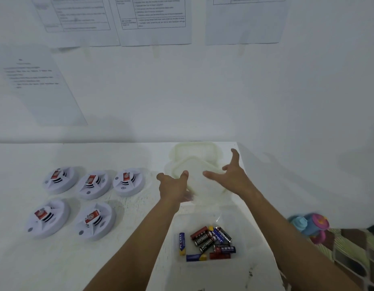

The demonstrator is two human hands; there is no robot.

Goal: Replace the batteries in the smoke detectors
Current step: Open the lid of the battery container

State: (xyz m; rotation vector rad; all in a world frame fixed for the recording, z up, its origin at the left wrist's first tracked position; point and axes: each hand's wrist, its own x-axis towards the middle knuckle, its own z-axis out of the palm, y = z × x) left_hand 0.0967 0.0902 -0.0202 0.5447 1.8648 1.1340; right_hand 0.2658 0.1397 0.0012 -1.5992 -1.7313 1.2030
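- Left hand (174, 186): arm stretched out over the table, fingers spread, thumb out to the left. Fingertips at the near-left edge of the translucent white plastic lid (199, 175). Actual grip not resolvable, the hand is blurred.
- Right hand (232, 174): fingers splayed wide, palm facing left, at the right side of the same lid. Looks unclenched; contact with the lid cannot be told.
- The two hands are apart, one on each side of the lid.
- The lid sits tilted, overlapping a second translucent white rectangular plastic piece (197, 151) behind it, at the table's back edge near the wall. Whether that piece is a lid or a tub, cannot tell; contents not visible.
- Clear plastic container (240, 232): near side of the table, between the two forearms, top uncovered. Holds a loose pile of cylindrical batteries (209, 241), black, red and blue-with-yellow, lying flat at mixed angles, several touching or stacked. One blue and yellow battery lies slightly apart at the left of the pile.
- Five round white plastic smoke detectors (93, 220): left half of the white table (129, 208), three in a back row, two in front. Each carries a red-and-white label on its raised centre. Well apart from the battery container.
- Printed paper sheets (152, 19) hang on the wall behind.
- Blue and pink plastic cup (309, 224): off the table's right edge, blurred.
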